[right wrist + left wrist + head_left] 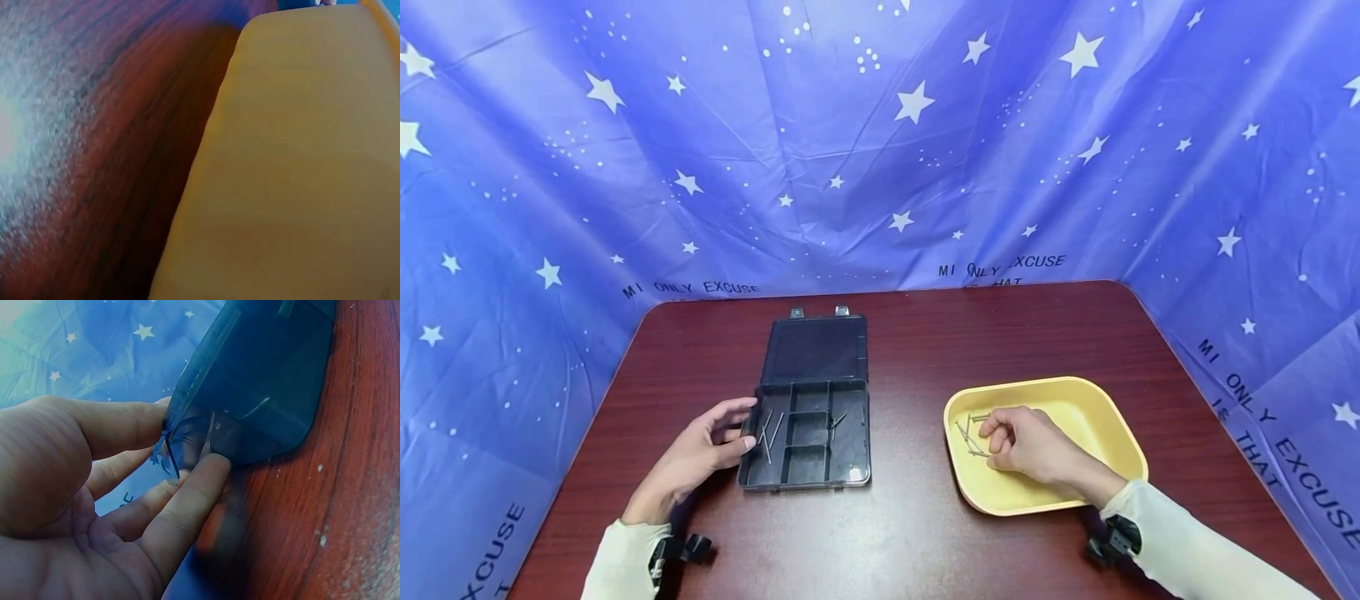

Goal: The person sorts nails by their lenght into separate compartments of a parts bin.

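Observation:
A black plastic compartment box (807, 475) lies with its lid (815, 350) folded back. My left hand (703, 446) holds its left side by thumb and fingers; the left wrist view shows the thumb on the edge of the box (269, 381) and fingertips against its wall. Thin metal nails (771, 437) lie in the long left compartment, and a few more (837, 422) toward the right. My right hand (1030, 446) reaches into a yellow tray (1112, 433), its bent fingers among several nails (972, 439). Whether it pinches one is hidden. In the right wrist view only the tray's wall (300, 156) shows.
Both things stand on a dark red wood-grain table (910, 533), the box left of the tray with a gap between them. A blue star-patterned cloth (850, 150) hangs behind and along both sides. Dark straps with cameras (677, 552) sit on the wrists.

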Tool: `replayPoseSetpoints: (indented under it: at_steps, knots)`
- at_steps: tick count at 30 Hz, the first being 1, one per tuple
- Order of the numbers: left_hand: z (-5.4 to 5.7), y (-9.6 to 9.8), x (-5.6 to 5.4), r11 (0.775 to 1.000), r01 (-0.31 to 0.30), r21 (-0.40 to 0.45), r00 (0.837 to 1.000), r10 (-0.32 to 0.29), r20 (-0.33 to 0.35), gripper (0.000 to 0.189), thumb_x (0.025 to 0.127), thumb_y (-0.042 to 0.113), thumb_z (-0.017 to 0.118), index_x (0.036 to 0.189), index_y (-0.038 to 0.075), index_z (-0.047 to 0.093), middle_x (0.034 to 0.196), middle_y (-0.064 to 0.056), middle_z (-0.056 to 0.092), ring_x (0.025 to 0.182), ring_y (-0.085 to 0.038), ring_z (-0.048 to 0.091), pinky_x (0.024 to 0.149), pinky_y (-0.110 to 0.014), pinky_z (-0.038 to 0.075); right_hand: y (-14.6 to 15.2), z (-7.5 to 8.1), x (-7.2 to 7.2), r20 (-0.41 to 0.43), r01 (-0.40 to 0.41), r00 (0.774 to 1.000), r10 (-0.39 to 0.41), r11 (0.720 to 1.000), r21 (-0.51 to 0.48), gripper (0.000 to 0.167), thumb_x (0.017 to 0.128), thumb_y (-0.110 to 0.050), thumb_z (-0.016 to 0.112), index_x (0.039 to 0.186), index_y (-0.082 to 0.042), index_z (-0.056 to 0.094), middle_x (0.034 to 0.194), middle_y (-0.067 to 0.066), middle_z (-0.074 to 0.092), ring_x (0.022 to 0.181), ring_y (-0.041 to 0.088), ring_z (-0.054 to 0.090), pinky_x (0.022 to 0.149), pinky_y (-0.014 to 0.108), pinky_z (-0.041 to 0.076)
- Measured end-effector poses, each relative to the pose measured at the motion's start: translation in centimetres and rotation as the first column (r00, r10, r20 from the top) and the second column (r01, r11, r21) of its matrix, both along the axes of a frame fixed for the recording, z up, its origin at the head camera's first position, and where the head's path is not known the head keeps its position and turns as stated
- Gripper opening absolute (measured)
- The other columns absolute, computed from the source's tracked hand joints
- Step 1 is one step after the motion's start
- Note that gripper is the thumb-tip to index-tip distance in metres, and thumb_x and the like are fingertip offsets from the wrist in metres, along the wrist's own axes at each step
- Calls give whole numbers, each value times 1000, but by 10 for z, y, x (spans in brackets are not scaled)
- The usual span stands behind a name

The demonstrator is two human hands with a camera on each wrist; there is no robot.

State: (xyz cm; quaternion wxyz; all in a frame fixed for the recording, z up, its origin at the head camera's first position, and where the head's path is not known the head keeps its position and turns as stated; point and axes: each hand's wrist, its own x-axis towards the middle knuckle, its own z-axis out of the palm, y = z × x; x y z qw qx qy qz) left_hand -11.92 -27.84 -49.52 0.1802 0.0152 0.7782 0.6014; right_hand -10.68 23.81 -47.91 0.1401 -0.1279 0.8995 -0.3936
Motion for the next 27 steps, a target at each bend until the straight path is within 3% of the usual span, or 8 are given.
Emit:
replayPoseSetpoints:
  at_steps: [8,15,27]
  knots:
    - [0,-3,1,1000,-7,3,1000,7,2,68,97,11,76,158,11,44,157,-29,43,115,-21,62,83,-36,62,-4,-1,-1,-2,-10,1000,11,999,35,28,75,2,77,101,-7,73,72,-8,65,67,4,58,66,21,47]
    - [-1,-4,1,1000,-5,7,1000,5,3,68,97,9,76,157,9,44,155,-30,44,112,-18,63,82,-36,62,-6,0,-1,125,33,992,-20,995,-98,23,79,1,79,102,0,74,81,1,68,73,8,61,65,20,50]
    - [0,-4,-2,1000,4,2,1000,-4,-1,68,97,10,77,157,9,45,155,-29,44,114,-22,62,82,-35,62,-2,10,4,138,36,990,-10,981,-189,24,82,9,68,105,4,75,84,3,61,75,7,55,64,18,47]
